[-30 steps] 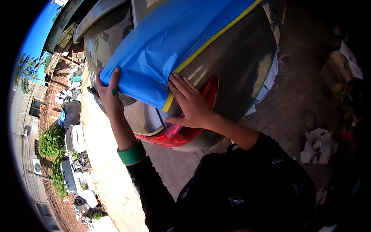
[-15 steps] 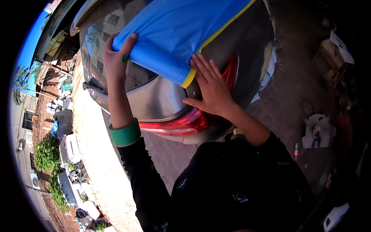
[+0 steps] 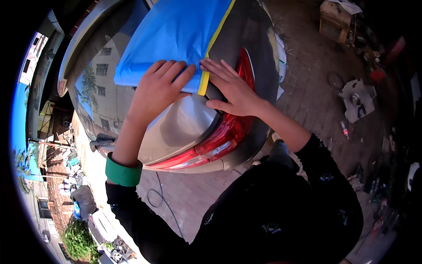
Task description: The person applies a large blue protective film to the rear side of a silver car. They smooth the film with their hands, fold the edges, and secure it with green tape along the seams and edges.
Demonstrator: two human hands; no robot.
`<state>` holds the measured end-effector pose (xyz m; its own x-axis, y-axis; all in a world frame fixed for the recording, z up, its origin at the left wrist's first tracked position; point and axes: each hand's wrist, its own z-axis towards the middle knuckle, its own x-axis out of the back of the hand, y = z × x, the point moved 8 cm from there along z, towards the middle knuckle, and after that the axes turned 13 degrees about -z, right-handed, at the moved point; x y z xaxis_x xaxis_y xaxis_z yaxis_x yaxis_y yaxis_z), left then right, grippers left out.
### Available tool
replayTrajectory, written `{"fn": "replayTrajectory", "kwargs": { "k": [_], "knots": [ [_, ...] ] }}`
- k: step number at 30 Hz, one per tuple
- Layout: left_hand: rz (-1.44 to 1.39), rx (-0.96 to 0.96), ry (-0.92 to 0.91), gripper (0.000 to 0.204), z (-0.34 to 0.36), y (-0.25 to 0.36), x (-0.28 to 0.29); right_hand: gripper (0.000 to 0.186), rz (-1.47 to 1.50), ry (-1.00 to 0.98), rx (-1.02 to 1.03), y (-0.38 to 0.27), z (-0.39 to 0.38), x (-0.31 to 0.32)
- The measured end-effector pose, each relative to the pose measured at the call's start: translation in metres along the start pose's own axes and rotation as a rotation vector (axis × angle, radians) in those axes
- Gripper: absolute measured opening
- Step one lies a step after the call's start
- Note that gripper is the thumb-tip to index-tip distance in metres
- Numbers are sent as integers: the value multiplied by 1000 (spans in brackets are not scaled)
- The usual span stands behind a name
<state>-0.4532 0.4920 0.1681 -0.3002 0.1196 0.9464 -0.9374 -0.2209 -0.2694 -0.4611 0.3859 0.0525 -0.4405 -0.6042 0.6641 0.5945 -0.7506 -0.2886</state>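
Paved ground (image 3: 184, 189) ran beneath everything, in shade near the car (image 3: 180, 127) and sunlit by its far left side. The car's rear corner took up the middle, its rear window (image 3: 99, 72) reflecting a building. A blue plastic sheet (image 3: 169, 42) lay over the upper part of that corner, beside the window's edge, its lower edge above the tail lamp (image 3: 237, 127). Well off the car's right edge stood a wooden box (image 3: 332, 26); nearer lay a ragged pale board (image 3: 348, 93) with a round metal piece on it.

The left hand (image 3: 162, 88) covered part of the sheet's lower edge, fingers close together, thumb below; whether its grip pinched the plastic could not be told. The right hand (image 3: 233, 90) held nothing: it was flat, thumb spread, fingertips on the yellow strip (image 3: 203, 82) along the sheet's right border, hiding a little of the bodywork beside the lamp. A green ring (image 3: 123, 170) circled the left wrist. A small bottle (image 3: 344, 130) lay just below the board, and a thin cable (image 3: 172, 216) curled on the paving under the car's rear edge.
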Motion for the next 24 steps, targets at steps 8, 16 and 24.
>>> {"fn": "replayTrajectory", "kwargs": {
  "k": [8,16,24],
  "knots": [
    [-72,11,-99,58,-9,-10,17,74,169,128,-141,39,7,4],
    [-82,-12,-155,57,-20,-9,19,72,122,113,-122,37,19,-4],
    [-85,30,-138,66,-32,-14,15,81,-50,43,-5,3,14,-1]
  ]
}}
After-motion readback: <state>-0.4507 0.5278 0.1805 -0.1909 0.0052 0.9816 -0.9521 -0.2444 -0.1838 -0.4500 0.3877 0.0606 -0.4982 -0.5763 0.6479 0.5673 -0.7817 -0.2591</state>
